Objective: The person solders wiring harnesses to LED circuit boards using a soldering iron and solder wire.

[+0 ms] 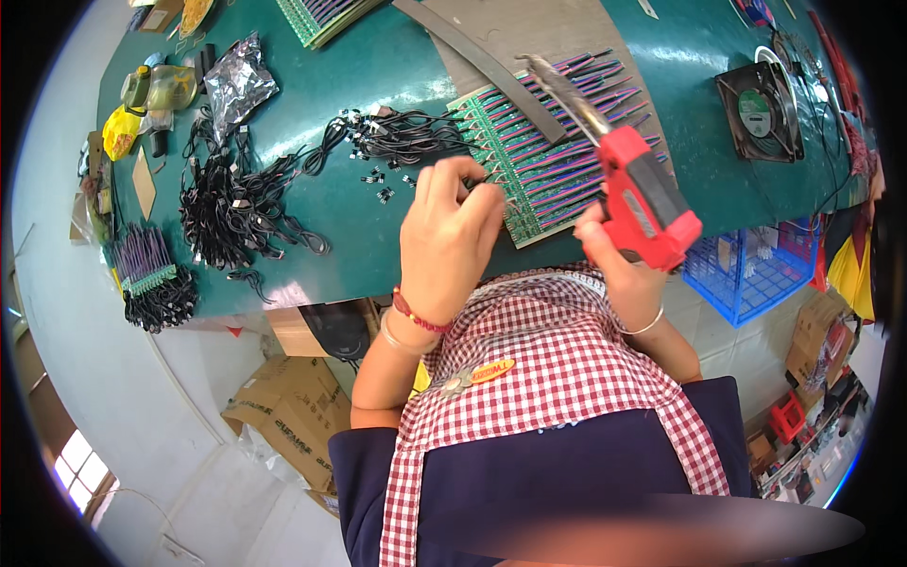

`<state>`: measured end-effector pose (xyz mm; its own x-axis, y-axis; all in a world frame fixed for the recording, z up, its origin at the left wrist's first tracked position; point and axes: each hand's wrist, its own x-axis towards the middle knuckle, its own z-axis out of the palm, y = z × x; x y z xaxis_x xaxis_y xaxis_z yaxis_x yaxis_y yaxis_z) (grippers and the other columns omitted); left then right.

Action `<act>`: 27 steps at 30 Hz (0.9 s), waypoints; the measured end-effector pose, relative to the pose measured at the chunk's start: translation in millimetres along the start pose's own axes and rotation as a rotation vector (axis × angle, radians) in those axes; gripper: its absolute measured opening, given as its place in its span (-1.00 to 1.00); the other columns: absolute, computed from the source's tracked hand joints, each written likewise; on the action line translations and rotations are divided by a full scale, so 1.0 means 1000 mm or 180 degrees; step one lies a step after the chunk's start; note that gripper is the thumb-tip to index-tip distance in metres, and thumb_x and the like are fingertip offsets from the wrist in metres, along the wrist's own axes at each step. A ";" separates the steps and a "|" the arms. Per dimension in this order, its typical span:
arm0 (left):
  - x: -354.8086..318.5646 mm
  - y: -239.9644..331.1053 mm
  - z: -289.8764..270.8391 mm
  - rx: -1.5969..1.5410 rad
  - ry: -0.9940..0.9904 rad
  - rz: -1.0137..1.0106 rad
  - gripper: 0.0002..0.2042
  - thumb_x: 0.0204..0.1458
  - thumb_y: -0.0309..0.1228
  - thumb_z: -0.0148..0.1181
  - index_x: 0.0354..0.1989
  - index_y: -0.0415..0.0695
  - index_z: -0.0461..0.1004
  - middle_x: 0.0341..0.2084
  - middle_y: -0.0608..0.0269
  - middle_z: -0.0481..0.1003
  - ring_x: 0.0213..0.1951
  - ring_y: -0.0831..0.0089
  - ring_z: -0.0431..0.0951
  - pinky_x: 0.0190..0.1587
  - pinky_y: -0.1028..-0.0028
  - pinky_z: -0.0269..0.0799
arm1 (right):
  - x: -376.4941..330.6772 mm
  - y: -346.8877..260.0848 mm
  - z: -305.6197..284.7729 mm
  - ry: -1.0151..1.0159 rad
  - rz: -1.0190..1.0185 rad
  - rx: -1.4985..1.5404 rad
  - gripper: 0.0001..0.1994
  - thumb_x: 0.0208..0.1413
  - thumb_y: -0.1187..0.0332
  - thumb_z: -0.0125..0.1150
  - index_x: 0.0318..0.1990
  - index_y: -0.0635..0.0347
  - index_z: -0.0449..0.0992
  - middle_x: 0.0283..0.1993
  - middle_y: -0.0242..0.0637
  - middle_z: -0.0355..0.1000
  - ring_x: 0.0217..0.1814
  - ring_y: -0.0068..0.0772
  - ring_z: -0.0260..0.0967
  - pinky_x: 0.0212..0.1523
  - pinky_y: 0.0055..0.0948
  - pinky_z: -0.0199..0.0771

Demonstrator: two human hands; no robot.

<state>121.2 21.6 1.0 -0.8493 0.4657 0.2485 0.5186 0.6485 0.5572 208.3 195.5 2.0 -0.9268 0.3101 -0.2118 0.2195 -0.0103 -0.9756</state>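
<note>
My right hand grips a red and black soldering gun. Its metal tip points up and away, over the rows of coloured wires. Those wires run out from a green circuit board strip panel near the table's front edge. At the panel's left side is my left hand, its fingers pinched together; whatever lies between the fingertips is hidden. Black cables with small connectors lie just beyond that hand, some reaching the panel's edge. A grey flat bar rests across the wires.
A heap of black cables and a wired board bundle lie to the left, beneath a silvery bag. A black fan stands at the right. A blue plastic basket sits below the table's right edge.
</note>
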 end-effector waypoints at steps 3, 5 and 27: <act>0.005 -0.010 0.004 0.0085 -0.0034 0.0056 -0.89 -0.20 -0.54 0.26 -0.51 -0.17 0.42 -0.26 0.22 0.39 -0.36 0.30 0.39 -0.36 0.40 0.39 | -0.005 0.003 -0.025 -0.0017 -0.0118 -0.0307 -0.72 0.10 0.53 0.11 -0.03 0.39 0.34 -0.43 -0.29 0.38 -0.47 -0.58 0.31 -0.40 -0.57 0.32; 0.006 -0.012 0.010 0.0285 -0.0106 0.0055 -0.90 -0.19 -0.56 0.25 -0.51 -0.19 0.43 -0.24 0.24 0.41 -0.35 0.34 0.39 -0.35 0.41 0.39 | -0.016 0.014 -0.042 -0.0063 -0.0055 -0.0068 -0.70 0.10 0.52 0.10 0.00 0.38 0.32 -0.45 -0.29 0.36 -0.49 -0.57 0.28 -0.42 -0.56 0.32; 0.018 -0.006 0.008 0.0513 -0.0466 -0.0076 -0.93 -0.16 -0.56 0.19 -0.58 -0.26 0.43 -0.29 0.20 0.36 -0.23 0.28 0.43 -0.31 0.38 0.46 | -0.046 0.051 -0.075 -0.0581 -0.0113 -0.0537 -0.80 -0.15 0.57 0.28 -0.28 0.28 0.52 -0.38 -0.30 0.42 -0.40 -0.48 0.37 -0.38 -0.52 0.32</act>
<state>103.2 31.0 -4.7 -0.8443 0.5239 0.1127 0.5176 0.7428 0.4246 285.1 252.1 -34.0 -0.9712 0.1305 -0.1995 0.2193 0.1610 -0.9623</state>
